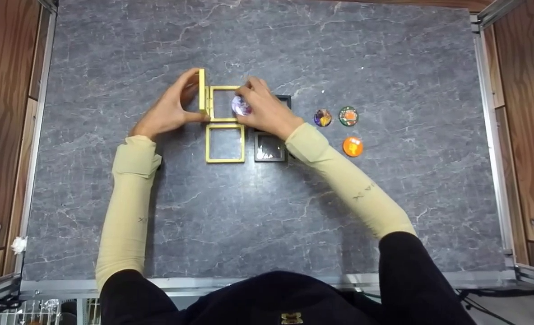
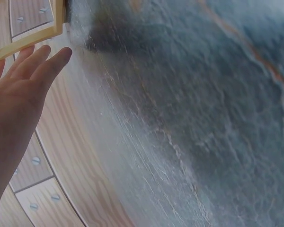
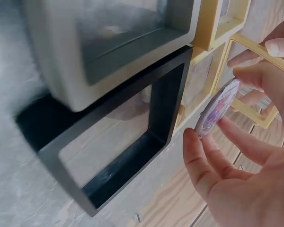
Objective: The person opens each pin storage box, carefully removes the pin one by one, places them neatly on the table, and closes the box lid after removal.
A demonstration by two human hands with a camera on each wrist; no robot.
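Observation:
A yellow hinged display frame lies opened on the table, one half flat and its other half standing upright on the left. My left hand grips that upright half, thumb at its near end and fingers toward the far end; the left wrist view shows fingers along its yellow edge. Over the right side of the flat half, my right hand pinches a round purple-and-white pin badge. In the right wrist view the badge is tilted on edge between thumb and fingertips, its picture facing the frame.
Nearer me is a second yellow frame. A black frame stands right of it, and another black frame is partly hidden under my right hand. Farther right lie a purple-and-yellow badge, a green-rimmed badge and an orange badge.

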